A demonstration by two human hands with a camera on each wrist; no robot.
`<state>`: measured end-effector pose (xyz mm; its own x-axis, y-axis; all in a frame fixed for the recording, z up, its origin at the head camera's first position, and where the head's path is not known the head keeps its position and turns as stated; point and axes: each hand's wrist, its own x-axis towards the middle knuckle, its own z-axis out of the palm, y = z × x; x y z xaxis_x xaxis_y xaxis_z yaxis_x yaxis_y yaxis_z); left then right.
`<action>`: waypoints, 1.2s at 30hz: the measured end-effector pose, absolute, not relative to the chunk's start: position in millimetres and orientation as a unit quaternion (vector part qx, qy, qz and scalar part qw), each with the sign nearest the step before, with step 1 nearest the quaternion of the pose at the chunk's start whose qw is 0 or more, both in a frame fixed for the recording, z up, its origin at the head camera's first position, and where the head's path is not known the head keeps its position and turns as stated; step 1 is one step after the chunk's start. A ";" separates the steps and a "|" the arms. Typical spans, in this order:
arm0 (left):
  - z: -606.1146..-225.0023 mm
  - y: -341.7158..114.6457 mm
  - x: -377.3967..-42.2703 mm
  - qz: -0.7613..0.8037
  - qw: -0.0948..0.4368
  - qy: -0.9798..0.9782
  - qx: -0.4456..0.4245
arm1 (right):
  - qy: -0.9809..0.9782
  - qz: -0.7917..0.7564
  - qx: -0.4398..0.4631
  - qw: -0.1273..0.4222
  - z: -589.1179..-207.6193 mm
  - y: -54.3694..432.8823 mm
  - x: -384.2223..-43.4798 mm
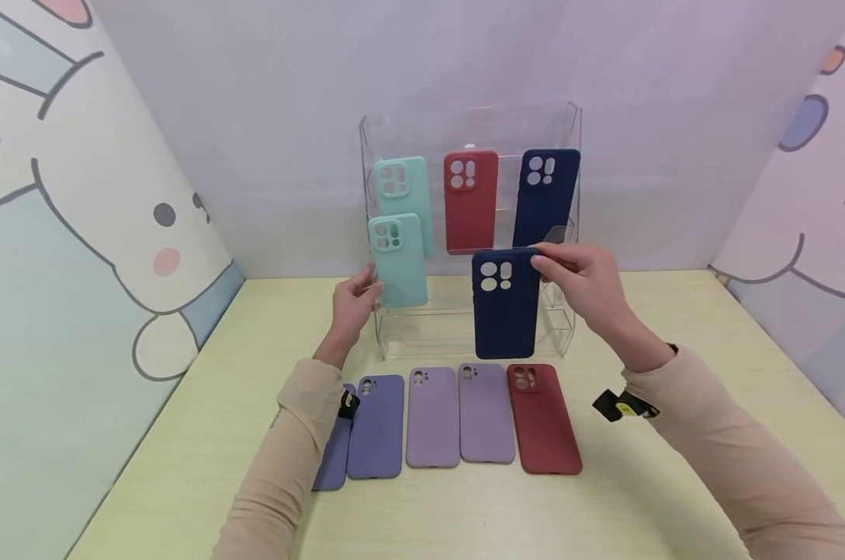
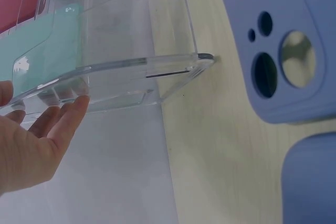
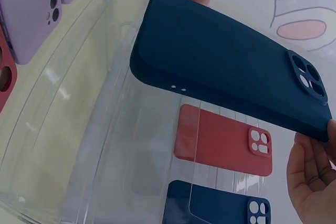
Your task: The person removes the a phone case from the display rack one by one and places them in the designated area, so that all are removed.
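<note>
My right hand (image 1: 585, 281) pinches a navy blue phone case (image 1: 505, 323) by its upper right corner, upright in front of the clear acrylic display rack (image 1: 422, 344). The right wrist view has this navy case (image 3: 220, 59) slanting across, above the rack's front. My left hand (image 1: 355, 305) holds the rack's left side, with thumb and fingers on either side of its edge (image 2: 58, 80). Two mint green cases (image 1: 403, 272) stand at the rack's left, one lower and in front. On the upper level are a red case (image 1: 471, 214) and another navy case (image 1: 547, 190).
Before the rack, a row of cases lies on the pale wooden table (image 1: 457, 513): two violet-blue cases (image 1: 376, 435), two lilac cases (image 1: 433, 424) and a dark red case (image 1: 545, 424). My left sleeve (image 1: 271, 459) partly covers the leftmost one. Cartoon-printed panels (image 1: 114, 179) stand at both sides.
</note>
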<state>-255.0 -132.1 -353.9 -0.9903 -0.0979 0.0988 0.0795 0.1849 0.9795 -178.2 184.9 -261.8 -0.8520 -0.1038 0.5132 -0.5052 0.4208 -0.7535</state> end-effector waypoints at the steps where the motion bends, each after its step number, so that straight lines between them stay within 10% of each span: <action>1: -354.0 -132.1 -255.0 -0.639 0.070 -0.766 0.006 | -0.821 0.501 0.185 0.200 -262.5 186.1 -177.1; 36: -354.6 -132.0 -255.4 -0.638 0.067 -0.767 0.003 | -0.876 0.433 0.141 0.160 -296.3 242.6 -148.3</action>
